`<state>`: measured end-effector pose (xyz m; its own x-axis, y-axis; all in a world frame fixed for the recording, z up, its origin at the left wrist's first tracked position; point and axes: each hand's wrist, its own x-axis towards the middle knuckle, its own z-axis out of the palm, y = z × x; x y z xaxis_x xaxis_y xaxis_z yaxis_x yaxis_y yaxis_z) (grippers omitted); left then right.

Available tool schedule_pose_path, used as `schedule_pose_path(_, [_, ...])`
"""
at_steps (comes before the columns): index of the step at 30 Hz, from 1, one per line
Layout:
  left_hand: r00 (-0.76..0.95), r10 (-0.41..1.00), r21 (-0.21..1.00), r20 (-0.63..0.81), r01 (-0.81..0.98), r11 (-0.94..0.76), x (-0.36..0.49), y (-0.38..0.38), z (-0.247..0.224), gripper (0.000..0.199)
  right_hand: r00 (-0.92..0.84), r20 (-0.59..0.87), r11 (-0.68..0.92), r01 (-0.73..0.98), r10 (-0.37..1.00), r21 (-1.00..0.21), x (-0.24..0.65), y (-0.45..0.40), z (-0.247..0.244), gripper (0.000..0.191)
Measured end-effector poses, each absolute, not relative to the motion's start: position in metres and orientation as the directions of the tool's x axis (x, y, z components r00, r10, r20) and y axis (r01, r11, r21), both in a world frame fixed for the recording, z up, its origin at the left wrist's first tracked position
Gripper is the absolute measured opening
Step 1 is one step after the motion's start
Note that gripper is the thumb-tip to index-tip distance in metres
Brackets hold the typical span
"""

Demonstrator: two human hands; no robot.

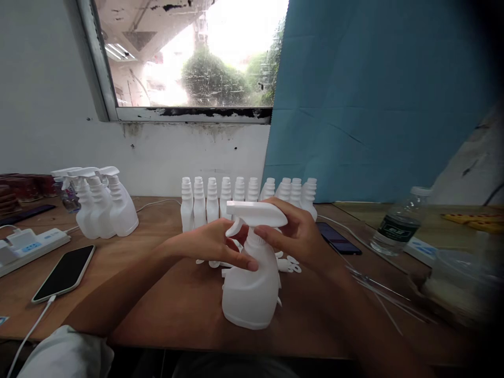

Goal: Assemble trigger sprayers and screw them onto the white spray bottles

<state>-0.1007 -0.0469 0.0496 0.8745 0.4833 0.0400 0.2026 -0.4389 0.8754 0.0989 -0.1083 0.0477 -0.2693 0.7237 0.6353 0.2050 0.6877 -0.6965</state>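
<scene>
A white spray bottle [250, 294] stands upright near the table's front edge, with a white trigger head [258, 213] on its neck. My left hand [220, 244] is closed round the bottle's upper part, its thumb lying on the front of the shoulder. My right hand [289, 231] grips the trigger head from the right, thumb at the collar and fingers behind the head. Loose white trigger parts [289, 263] lie behind the bottle, partly hidden by it and my hands.
Several open white bottles [200, 205] stand in a row at the back. Bottles with trigger heads [122, 205] stand at the left. A phone [65, 273] and power strip [35, 247] lie left; another phone [338, 239], water bottle [397, 226] and thin tubes [381, 291] are at the right.
</scene>
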Motion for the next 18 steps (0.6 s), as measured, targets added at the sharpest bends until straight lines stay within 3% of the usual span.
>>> schedule_pose_path(3, [0.865,0.493,0.855,0.092,0.185,-0.484,-0.108,-0.047,0.060,0.035,-0.231,0.622,0.659,0.156,0.748,-0.735,0.094,-0.110,0.045,0.010])
schedule_pose_path(9, [0.565,0.546,0.710,0.619,-0.105,-0.697,-0.113,-0.062,0.068,0.039,-0.109,0.647,0.655,0.071,0.755,-0.752,0.086,-0.107,0.031,0.021])
schedule_pose_path(15, [0.527,0.522,0.655,0.670,-0.089,-0.750,-0.107,-0.069,0.061,0.021,-0.131,0.445,0.399,-0.275,0.886,-0.875,0.067,-0.116,0.010,0.027])
schedule_pose_path(18, [0.503,0.525,0.655,0.686,-0.112,-0.748,-0.108,-0.068,0.060,0.019,-0.172,0.458,0.380,-0.352,0.872,-0.855,0.065,-0.116,0.002,0.028])
